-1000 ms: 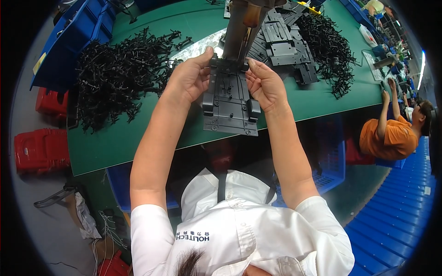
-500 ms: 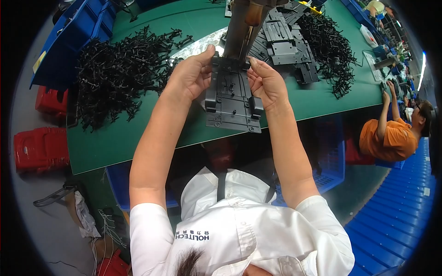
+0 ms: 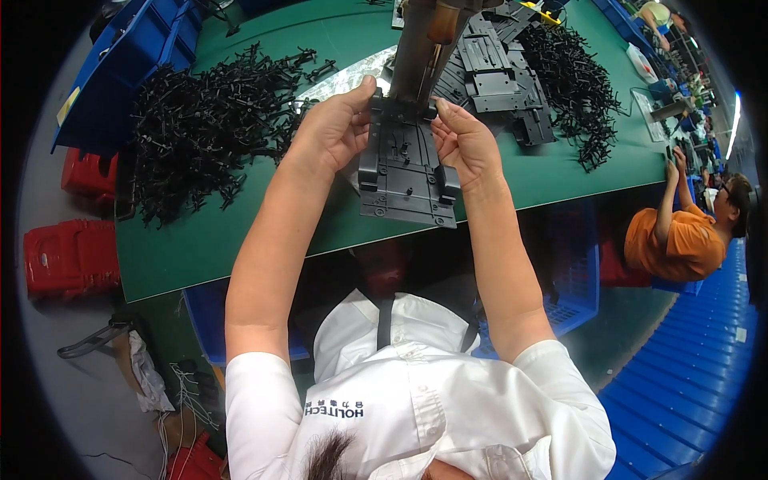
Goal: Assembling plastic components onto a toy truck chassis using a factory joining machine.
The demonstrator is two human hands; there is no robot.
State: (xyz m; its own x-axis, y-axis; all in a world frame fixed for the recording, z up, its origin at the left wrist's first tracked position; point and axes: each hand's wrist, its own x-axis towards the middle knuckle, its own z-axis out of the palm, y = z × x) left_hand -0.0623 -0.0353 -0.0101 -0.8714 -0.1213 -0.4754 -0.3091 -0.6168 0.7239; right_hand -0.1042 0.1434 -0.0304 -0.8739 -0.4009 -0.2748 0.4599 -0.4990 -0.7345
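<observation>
A black moulded plastic panel with raised side blocks is held level between my two hands. My left hand grips its far left edge, thumb on top and fingers curled at the side. At the far right edge my right hand pinches it the same way. The panel's far end lies beneath a dark metal machine column, which hides part of it. Whether the column touches the panel I cannot tell. The panel's near end juts out toward me over the green table.
Heaps of small black plastic parts lie at the left and right of the table. Flat black panels are stacked beyond my right hand. A blue bin stands far left, near red stools. A person in orange sits at right.
The panel has shifted very slightly away from me and to the right, with both hands still gripping it. The heaps and stacked panels have not moved.
</observation>
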